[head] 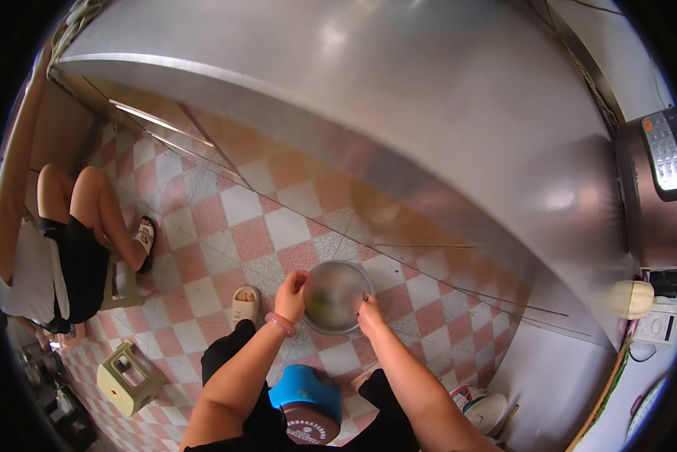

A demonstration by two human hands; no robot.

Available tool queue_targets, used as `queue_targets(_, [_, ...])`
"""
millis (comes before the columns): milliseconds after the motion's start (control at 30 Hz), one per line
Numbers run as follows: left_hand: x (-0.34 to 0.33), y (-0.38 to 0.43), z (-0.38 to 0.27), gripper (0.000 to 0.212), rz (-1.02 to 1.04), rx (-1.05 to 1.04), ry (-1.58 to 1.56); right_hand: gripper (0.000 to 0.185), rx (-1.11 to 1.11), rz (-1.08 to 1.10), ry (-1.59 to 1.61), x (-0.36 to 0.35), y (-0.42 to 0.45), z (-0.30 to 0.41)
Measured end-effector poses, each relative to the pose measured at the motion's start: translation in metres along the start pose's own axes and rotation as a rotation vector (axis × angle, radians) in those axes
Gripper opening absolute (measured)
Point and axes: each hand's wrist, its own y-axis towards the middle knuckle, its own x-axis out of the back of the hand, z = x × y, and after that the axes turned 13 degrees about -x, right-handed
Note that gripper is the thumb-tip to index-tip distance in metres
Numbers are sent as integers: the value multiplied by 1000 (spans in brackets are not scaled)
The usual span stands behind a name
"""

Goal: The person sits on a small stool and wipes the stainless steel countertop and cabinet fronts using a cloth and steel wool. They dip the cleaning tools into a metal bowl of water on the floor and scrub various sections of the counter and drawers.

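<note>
A round metal basin [366,277] sits below my hands, close to the tiled floor. Its middle is blurred, so what is inside cannot be told apart beyond a greenish patch. Over the basin's left edge is my left hand [291,295], fingers curled, a pink bangle [280,324] on its wrist; whether it grips something is hidden by blur. At the right edge my right hand [370,315] is closed around a small dark object [365,298], of which only a bit shows by the thumb.
A stainless steel counter [429,101] arches across the top. Between my legs stands a blue and brown stool [306,390]. To the left are a green plastic stool [129,381] and a seated person [81,243]. A rice cooker [649,226] and a pale round squash [632,299] are at right.
</note>
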Motion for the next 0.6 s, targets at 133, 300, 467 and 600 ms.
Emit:
queue_targets(133, [-9, 13, -5, 15, 47, 3, -132, 23, 74, 71, 31, -3, 40, 3])
queue_targets(300, [-24, 4, -13, 17, 63, -80, -150, 24, 96, 108, 97, 1, 64, -9])
queue_targets(467, [-29, -6, -24, 17, 151, -347, -26, 24, 301, 210, 217, 20, 83, -51])
queue_targets(600, [-9, -32, -38, 16, 195, -563, 82, 26, 237, 165, 249, 20, 43, -96])
